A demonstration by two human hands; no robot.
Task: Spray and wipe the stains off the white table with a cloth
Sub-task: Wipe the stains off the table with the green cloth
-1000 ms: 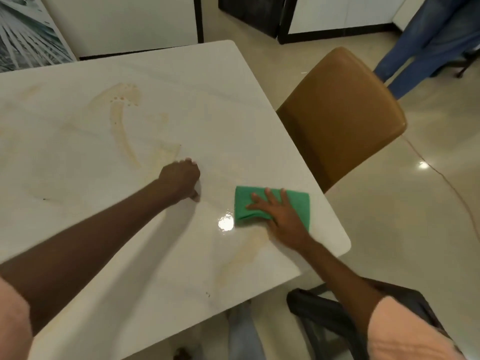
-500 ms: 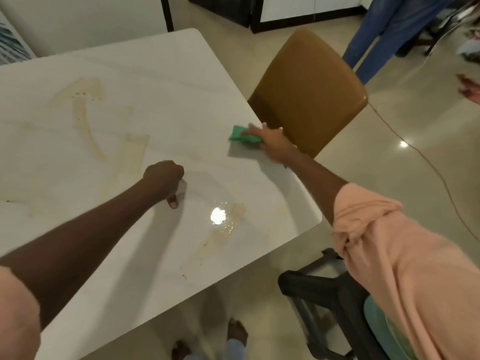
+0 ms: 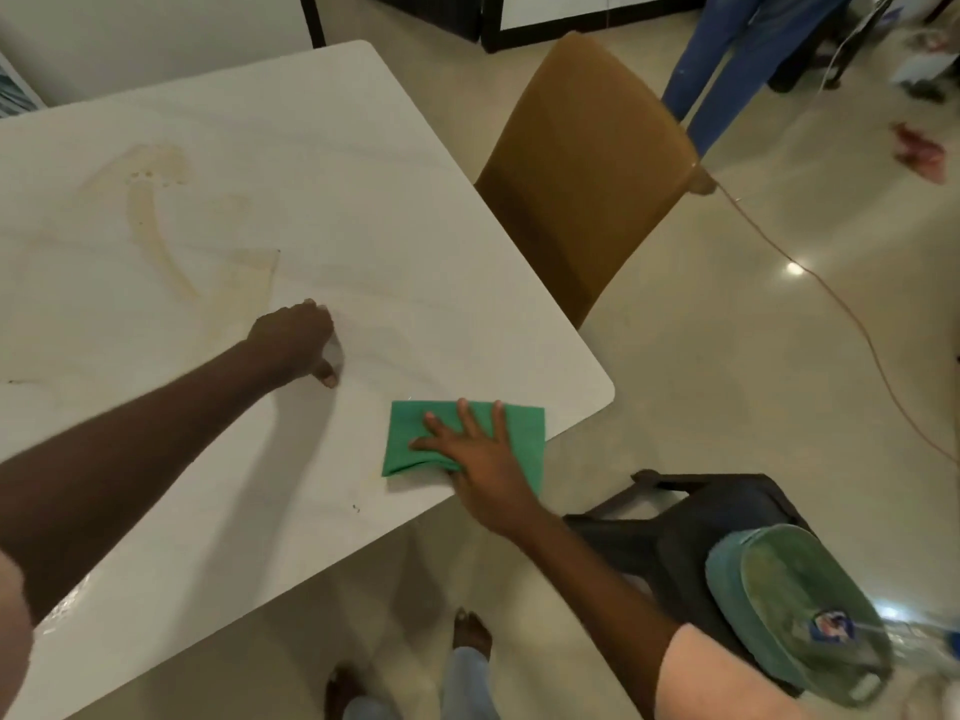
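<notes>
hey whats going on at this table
A person is wiping a white table. Their right hand presses flat, fingers spread, on a folded green cloth near the table's corner. The left hand, fingers curled, rests on the tabletop. Yellowish stains remain farther along the table, beyond the left hand, so the job isn't finished. A brown chair stands at the table's side.

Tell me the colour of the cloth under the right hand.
Green. The cloth shows best in the head view, flat on the white table under the right hand.
</notes>
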